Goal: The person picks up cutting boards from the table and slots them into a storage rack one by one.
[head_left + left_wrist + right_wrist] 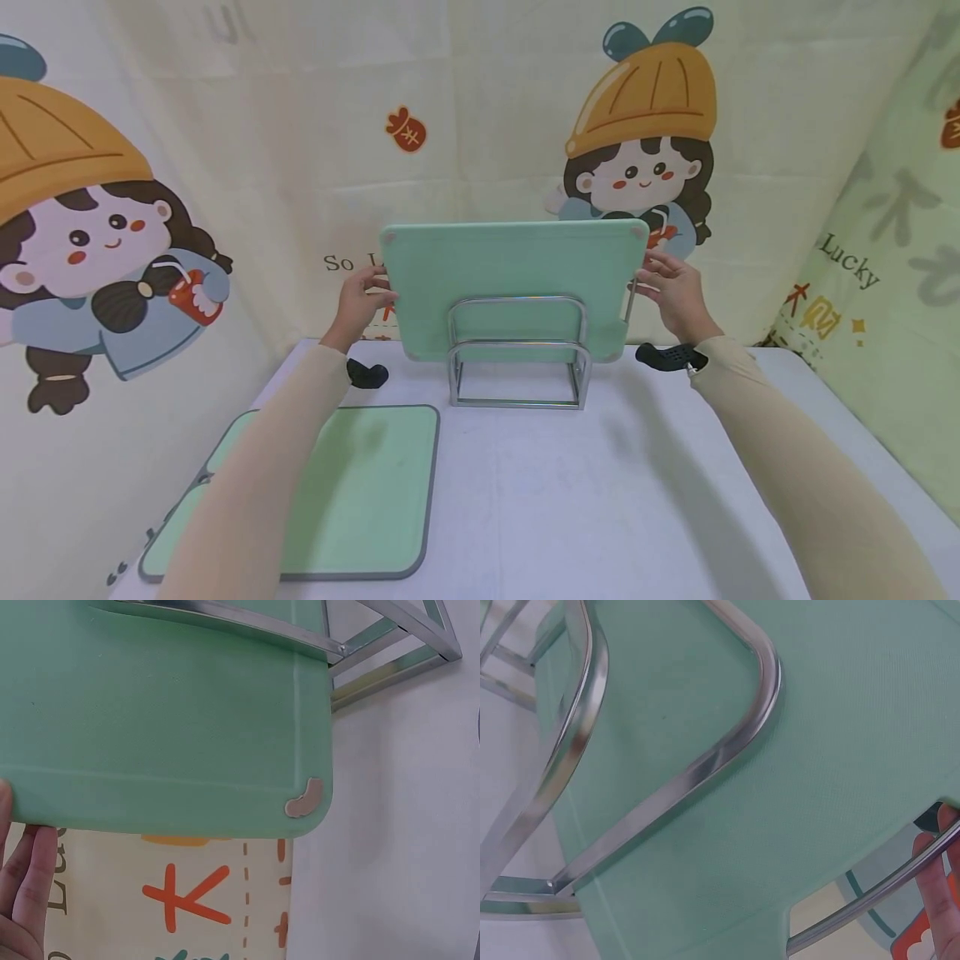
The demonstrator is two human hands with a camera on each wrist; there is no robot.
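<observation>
A green cutting board [517, 258] stands on its long edge in a chrome wire rack [517, 343] in the middle of the head view. My left hand [358, 304] pinches its left edge, with thumb and fingers on opposite faces in the left wrist view. On the other side my right hand [673, 292] holds the board's curved metal handle [870, 898], and the fingertips touch the bar in the right wrist view. The rack's bent bars cross in front of the board. A small pinkish corner pad [304, 799] shows on the board.
A second green cutting board [375, 492] with a grey rim lies flat on the white table [600, 517] at front left, partly hidden by my left sleeve. A printed cloth [495, 108] hangs close behind the rack. Another cloth wall rises at the right.
</observation>
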